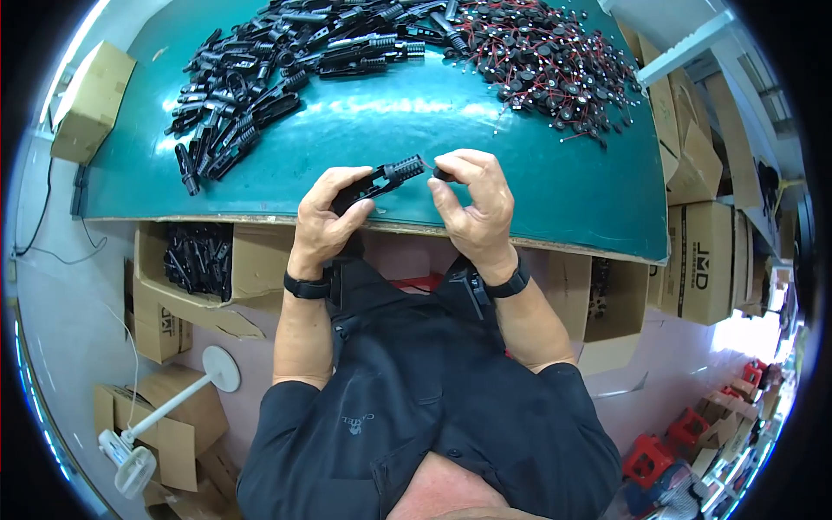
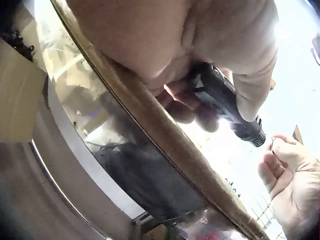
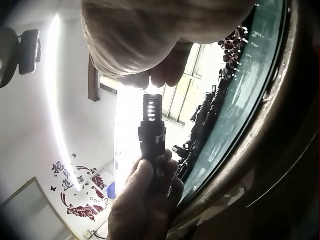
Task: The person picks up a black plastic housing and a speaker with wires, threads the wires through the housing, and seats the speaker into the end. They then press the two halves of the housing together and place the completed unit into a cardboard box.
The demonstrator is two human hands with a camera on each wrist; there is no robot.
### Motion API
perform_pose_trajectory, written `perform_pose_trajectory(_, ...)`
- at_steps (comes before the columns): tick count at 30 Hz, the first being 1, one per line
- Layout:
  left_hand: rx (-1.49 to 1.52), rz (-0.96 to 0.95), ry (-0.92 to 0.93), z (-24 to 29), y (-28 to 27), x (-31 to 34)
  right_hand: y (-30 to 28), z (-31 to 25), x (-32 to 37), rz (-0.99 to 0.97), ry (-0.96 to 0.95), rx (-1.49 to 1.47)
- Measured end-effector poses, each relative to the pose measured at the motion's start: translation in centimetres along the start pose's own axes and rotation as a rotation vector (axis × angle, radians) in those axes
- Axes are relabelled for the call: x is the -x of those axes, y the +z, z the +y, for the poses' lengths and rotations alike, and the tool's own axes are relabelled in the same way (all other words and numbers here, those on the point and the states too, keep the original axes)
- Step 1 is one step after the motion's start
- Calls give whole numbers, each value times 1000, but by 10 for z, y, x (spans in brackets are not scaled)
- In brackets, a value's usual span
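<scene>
One black ribbed housing shows at upper centre of my head feed, gripped by the left hand, while just right of it the right hand pinches a small black disc

We take this for a workshop where small parts are handled in bulk. On the green table we see a large heap of black parts and, beside it, a heap of small round pieces with red wires. Below the table edge we find an open cardboard box full of black parts, and a printed carton stands off to the right.
</scene>
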State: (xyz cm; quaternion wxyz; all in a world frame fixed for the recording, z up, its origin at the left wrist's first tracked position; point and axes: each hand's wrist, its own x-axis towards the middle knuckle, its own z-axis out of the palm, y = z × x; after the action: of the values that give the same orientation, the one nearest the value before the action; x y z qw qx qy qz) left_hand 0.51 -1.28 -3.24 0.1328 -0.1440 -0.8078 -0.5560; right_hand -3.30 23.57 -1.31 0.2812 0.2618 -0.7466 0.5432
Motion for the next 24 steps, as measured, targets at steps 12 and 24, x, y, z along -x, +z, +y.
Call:
perform_pose_trajectory(12, 481, 8, -91, -19, -5, 11, 7, -25, 3, 91, -294, -15)
perform_pose_trajectory(24, 533, 26, -71, -26, -10, 14, 1, -29, 9, 41, -512, -69)
